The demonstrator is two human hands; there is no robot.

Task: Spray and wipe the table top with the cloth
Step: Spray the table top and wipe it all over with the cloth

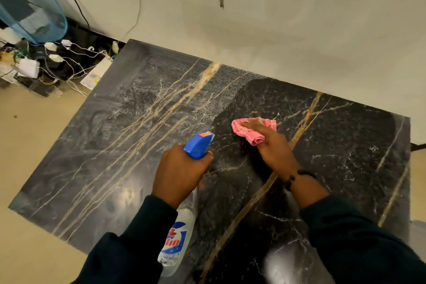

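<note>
Dark marble tabletop wants overlapping strokes: right hand pressing pink cloth flat, left hand gripping spray bottle clear.

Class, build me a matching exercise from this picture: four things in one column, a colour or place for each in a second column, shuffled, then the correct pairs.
Things:
1. cloth
2. spray bottle
3. table top
4. mesh basket

Descriptions:
A. dark marble with gold veins
B. pink, under the right hand
C. pale blue, on the floor far left
D. blue nozzle, gripped by the left hand

Pairs: 1-B, 2-D, 3-A, 4-C
</note>
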